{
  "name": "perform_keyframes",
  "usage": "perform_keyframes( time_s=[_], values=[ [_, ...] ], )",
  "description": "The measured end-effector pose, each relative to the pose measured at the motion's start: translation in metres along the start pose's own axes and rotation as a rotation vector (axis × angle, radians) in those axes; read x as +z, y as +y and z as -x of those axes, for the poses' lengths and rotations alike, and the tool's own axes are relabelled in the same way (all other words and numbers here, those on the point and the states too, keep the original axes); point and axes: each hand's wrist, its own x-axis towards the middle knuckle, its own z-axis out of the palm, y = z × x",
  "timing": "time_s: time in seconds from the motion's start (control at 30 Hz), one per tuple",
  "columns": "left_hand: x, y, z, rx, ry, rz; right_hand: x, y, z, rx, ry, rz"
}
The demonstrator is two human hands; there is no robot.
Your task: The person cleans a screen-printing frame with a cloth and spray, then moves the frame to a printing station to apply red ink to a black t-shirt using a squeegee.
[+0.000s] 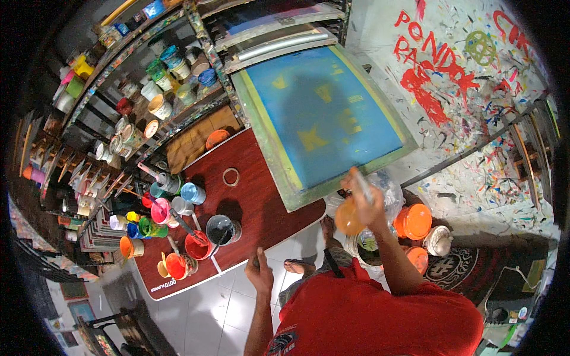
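Up by the lower corner of the blue printing screen (323, 115), the person's right hand (365, 204) was clenched around a slim pale tool (361, 184), gripping its lower part so that the upper end stuck up past the fingers; what kind of tool it was could not be told. Just under that hand an orange tub (348, 221) was raised, though whether the hand also carried it was unclear. The left hand (259, 274) hung lower, near the edge of the dark red table (261, 196), fingers curled on a small dark thing too little to name. Orange-lidded buckets (414, 221) stood on the floor beside the person's sandalled foot (298, 267). On the table sat open paint pots, among them a black one (221, 229) and a red one (198, 245) with sticks in them, and a loose ring of tape (231, 176). Shelves (148, 83) crowded with paint tubs rose to the left, and a paint-spattered wall (463, 65) lay beyond the screen.
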Motion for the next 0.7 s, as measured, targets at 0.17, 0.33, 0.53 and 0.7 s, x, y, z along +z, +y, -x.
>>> perform_keyframes(
  time_s=[0.17, 0.33, 0.53, 0.7],
  values=[
    [0.077, 0.073, -0.062, 0.353, -0.058, -0.103, -0.04, -0.008, -0.055, -0.15, -0.015, 0.436],
    [0.137, 0.092, -0.083, 0.435, -0.002, 0.04, -0.011, -0.026, -0.064, -0.276, -0.195, 0.798],
    [0.167, 0.102, -0.087, 0.499, 0.019, -0.048, 0.01, -0.059, -0.093, -0.142, -0.397, 0.734],
    [0.183, 0.091, -0.089, 0.555, 0.048, -0.152, -0.037, -0.037, -0.174, -0.56, -0.236, 0.979]
  ],
)
